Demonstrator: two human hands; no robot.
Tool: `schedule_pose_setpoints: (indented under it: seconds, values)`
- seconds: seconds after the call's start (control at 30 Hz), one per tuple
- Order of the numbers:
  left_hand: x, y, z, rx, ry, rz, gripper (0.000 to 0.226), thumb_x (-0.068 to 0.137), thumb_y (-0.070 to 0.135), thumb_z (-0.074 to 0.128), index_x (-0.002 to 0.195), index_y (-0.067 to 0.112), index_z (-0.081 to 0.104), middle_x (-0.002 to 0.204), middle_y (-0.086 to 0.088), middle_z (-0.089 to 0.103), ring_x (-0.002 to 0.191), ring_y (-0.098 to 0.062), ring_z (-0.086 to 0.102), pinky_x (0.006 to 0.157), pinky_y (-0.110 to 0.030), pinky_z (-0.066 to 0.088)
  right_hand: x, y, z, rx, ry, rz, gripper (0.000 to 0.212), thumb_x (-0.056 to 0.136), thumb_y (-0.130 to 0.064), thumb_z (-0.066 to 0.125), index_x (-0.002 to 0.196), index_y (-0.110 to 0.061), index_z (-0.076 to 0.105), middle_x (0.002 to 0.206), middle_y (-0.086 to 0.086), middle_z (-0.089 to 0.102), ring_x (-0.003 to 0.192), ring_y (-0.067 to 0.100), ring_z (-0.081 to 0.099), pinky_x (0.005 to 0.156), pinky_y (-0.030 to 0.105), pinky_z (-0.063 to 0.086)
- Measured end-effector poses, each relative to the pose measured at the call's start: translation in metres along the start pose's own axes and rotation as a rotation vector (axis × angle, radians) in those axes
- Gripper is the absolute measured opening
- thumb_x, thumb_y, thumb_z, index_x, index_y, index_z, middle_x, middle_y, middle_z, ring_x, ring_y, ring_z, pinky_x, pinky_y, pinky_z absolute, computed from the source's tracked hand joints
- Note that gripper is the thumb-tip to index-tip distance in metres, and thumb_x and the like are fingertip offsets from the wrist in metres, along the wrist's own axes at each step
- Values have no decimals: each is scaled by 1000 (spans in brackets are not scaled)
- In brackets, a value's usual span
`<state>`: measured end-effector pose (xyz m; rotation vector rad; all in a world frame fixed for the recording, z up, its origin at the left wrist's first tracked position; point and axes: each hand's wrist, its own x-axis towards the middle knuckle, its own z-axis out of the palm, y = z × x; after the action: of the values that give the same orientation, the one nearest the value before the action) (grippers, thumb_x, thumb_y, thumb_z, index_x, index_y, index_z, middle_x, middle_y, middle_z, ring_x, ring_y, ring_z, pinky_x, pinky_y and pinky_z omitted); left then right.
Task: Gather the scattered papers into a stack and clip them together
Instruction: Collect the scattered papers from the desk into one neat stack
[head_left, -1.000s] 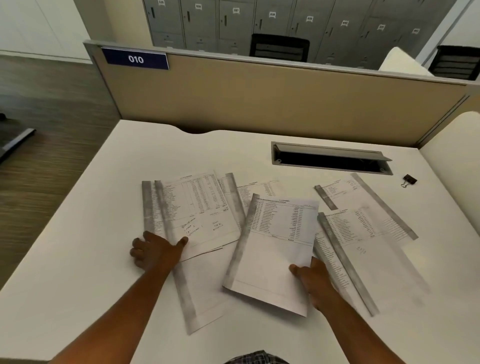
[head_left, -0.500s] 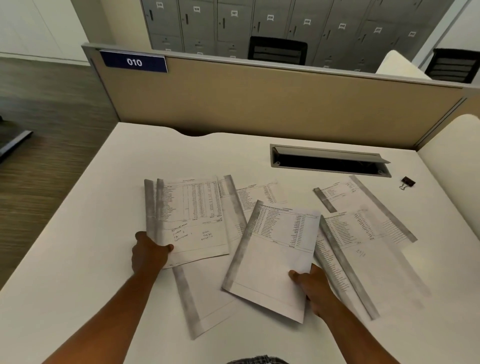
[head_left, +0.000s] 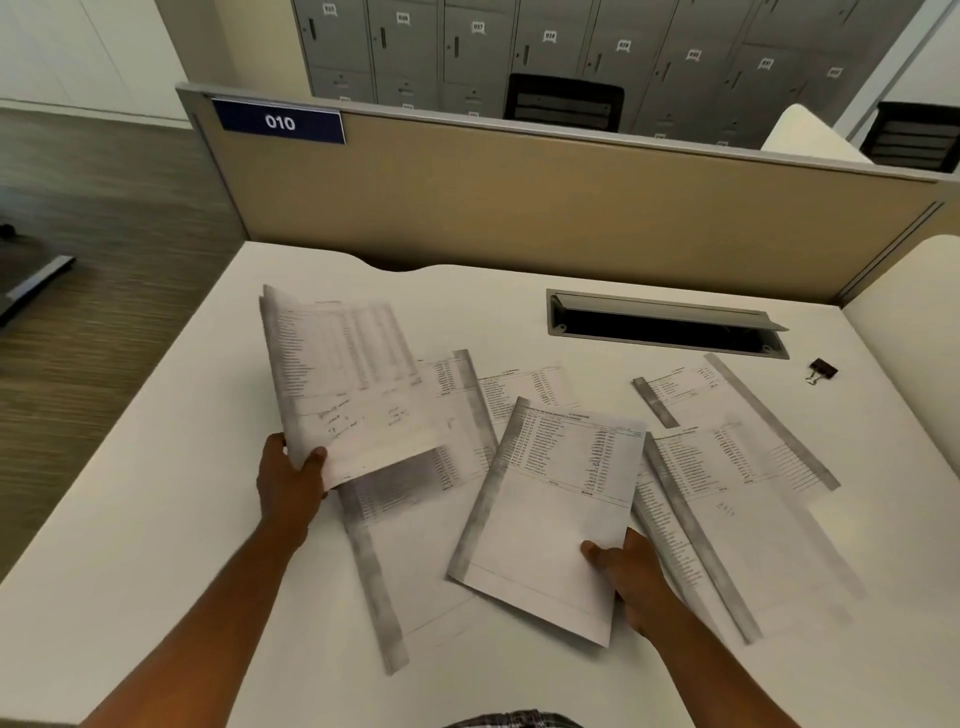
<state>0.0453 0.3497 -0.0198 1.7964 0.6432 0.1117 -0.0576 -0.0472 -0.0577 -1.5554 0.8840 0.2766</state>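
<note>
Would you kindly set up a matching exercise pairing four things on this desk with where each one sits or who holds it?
Things:
1. sheet with handwritten notes
2. sheet with the blank lower half
3. binder clip
4. cable tray

States:
A. lying alone near the desk's far right edge
B. lifted off the desk, gripped at its lower corner by the left hand
C. sunk into the desk surface, lid open
D. held at its lower right edge by the right hand

Pairs: 1-B, 2-D, 3-A, 4-C
</note>
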Motion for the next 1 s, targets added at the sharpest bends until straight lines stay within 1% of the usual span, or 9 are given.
schedule_pose_setpoints:
  seconds: [0.13,0.2,0.3,0.43,0.63,0.73,0.8,0.9,1.0]
  values:
    - [-11,11,1,-126,-156,13,38,93,14,63,128,10,49,115,-5,62,91,-18,64,57,-31,54,1,0,0,19,-18,-2,40,90,-5,74,126,-15,59,104,1,69,91,22,65,63,30,49]
    - [-16,9,4,-130,-247,11,38,92,14,64,128,12,50,117,-3,63,97,-18,65,69,-35,58,3,1,0,26,-25,-1,43,89,-5,75,129,-14,60,109,5,71,95,26,67,69,34,54]
    - [-28,1,11,-134,-388,6,36,92,15,65,125,17,52,121,-3,64,108,-22,64,89,-43,56,3,-2,1,39,-58,-16,47,88,-7,76,132,-15,61,115,6,73,102,30,69,87,45,58]
    - [-52,-6,24,-93,-530,11,35,93,17,63,124,28,51,120,5,65,107,-16,66,84,-32,58,-2,-14,5,55,-152,-44,46,89,-10,76,131,-20,62,118,1,75,109,27,69,96,48,56]
    - [-75,-13,44,55,-635,29,28,94,20,62,114,38,51,121,13,59,113,-16,59,94,-38,53,-23,-37,17,68,-279,-175,50,85,-20,81,131,-24,63,119,-4,76,112,22,71,98,51,57]
    - [-78,-6,45,22,-672,14,41,92,24,66,129,35,50,125,13,61,112,-14,61,92,-37,55,-39,-48,20,72,-346,-212,60,73,-34,88,127,-25,65,119,-2,76,111,20,72,96,48,58]
    - [-77,1,43,-9,-669,0,45,91,31,66,134,31,51,125,14,62,112,-13,63,90,-34,57,-45,-53,21,49,-377,-227,46,83,-25,81,126,-24,66,118,-1,76,109,20,73,93,44,59]
    - [-75,10,43,25,-677,7,43,94,39,60,135,33,49,126,12,62,112,-17,63,91,-42,57,-53,-59,24,53,-404,-185,32,96,-11,66,125,-24,66,116,0,77,105,19,74,81,34,60]
    - [-82,11,49,39,-678,44,41,95,29,58,133,37,45,133,8,58,120,-21,58,97,-49,52,-59,-65,32,175,-377,-112,26,107,-29,48,123,-26,68,117,1,77,104,19,74,84,38,60]
